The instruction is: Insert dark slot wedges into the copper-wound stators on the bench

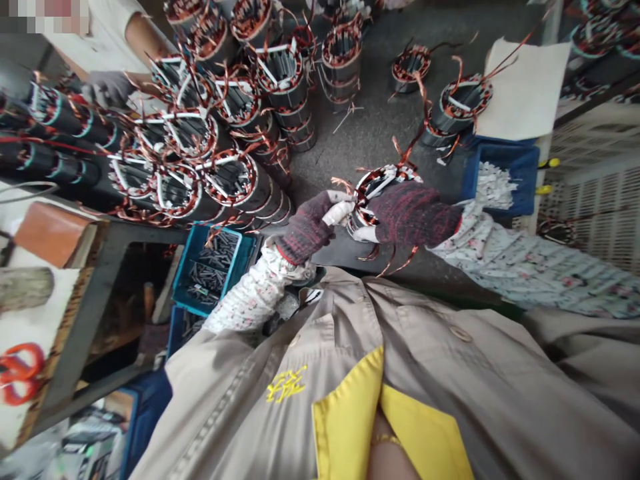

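Mostly, a dark grey table [339,141] fills the far part of the view. Big stacks of motor stators [245,119] crowd its left side, with copper coils and white strips at their tops. A white sheet [525,93] lies on the far right, with a blue tray [533,161] of white bits just below it. On the left, near the body, sits a teal bin [186,265] full of thin grey rods.

The held stator [367,185] is at the table's near edge, right in front of the person's chest. One open round end faces up to the head, so its long axis runs mostly up and down; the gloves cover too much to tell if it leans. It looks like a short, fat tube, dark inside, with red-brown coils and white strips around the rim. Copper wires [409,152] poke out at the far side, and more loose ends hang on the near side.

The right hand [413,215], in a dark red knit glove, is wrapped around its right side. The left hand [317,223] has its fingertips bunched at the left rim; I cannot tell what they pinch.
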`<state>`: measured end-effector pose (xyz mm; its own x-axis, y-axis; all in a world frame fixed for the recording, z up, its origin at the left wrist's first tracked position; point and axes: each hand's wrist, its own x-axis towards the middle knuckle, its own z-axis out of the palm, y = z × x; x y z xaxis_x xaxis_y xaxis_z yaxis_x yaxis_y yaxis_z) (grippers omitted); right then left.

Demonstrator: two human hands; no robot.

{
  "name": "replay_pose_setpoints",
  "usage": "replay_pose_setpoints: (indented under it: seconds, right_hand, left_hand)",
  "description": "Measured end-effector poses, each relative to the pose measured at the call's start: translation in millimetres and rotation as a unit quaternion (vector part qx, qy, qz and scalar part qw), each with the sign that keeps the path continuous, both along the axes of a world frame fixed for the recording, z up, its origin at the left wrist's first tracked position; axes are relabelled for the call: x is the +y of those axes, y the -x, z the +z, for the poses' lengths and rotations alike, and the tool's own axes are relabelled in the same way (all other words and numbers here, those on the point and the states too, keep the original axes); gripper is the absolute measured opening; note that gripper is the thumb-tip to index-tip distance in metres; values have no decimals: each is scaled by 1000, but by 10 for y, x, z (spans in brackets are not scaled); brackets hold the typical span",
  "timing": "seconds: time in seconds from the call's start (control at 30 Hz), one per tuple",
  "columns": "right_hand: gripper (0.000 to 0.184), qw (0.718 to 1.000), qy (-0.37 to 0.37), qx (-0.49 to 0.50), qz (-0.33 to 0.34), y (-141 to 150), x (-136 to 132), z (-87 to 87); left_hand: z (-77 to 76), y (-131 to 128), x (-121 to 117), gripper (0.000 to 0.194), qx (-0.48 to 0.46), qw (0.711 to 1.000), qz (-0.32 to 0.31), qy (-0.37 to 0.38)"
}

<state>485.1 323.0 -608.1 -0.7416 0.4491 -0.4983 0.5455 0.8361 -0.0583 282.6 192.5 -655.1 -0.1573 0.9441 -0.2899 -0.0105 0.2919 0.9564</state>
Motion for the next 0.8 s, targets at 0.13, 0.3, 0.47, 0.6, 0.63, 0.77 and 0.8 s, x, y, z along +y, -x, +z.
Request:
replay_pose_setpoints:
  seconds: [0.13,0.3,0.47,0.6,0.63,0.77,0.8]
  right_hand:
    - [70,997,-21,-68,41,-1,95,43]
    - [67,995,-42,-82,45,-39,124,38]
    - [65,993,-41,-104,30,-24,69,111]
    - [54,991,-46,-126,30,13,26,214]
    - [50,990,-46,-129,27,20,19,232]
    - [44,991,-44,-120,25,28,18,247]
    - [45,992,-43,-118,29,26,23,237]
  left_hand:
    - [-260,-14,-116,83,-76,997,25,3]
    - [-640,14,-263,96,-194,977,82,46]
    - [-691,-26,-295,76,-181,977,78,85]
    - [-688,-48,-279,67,-108,987,67,103]
    - [-704,-47,-269,64,-98,988,71,97]
    - [-840,-1,-175,59,-80,991,78,68]
    - [-886,19,-140,59,-70,993,73,63]
